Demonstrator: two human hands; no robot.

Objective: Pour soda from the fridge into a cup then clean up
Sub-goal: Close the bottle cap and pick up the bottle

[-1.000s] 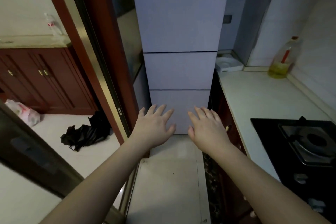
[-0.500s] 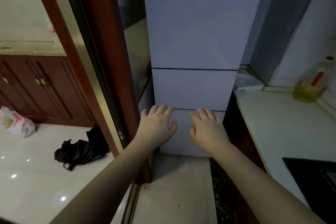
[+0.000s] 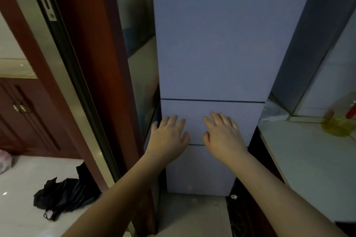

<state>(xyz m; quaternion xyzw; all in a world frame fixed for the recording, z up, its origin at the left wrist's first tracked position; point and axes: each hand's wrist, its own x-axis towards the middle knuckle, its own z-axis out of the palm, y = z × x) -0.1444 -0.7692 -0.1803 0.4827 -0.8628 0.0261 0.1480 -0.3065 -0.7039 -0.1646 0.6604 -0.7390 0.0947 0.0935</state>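
A tall pale grey fridge (image 3: 212, 44) with three closed doors fills the middle of the view. My left hand (image 3: 169, 136) and my right hand (image 3: 223, 134) are stretched out side by side in front of its middle door, fingers straight and spread, holding nothing. Whether they touch the door I cannot tell. No soda or cup is in sight.
A red-brown door frame with a metal sliding rail (image 3: 84, 75) stands left of the fridge. A black folded umbrella (image 3: 63, 196) lies on the floor beyond it. To the right, a pale countertop (image 3: 308, 159) holds a yellow oil bottle (image 3: 341, 121).
I have come closer to the fridge, which now fills more of the view. Both hands have risen from its lowest door to its middle door. The stove has left the view.
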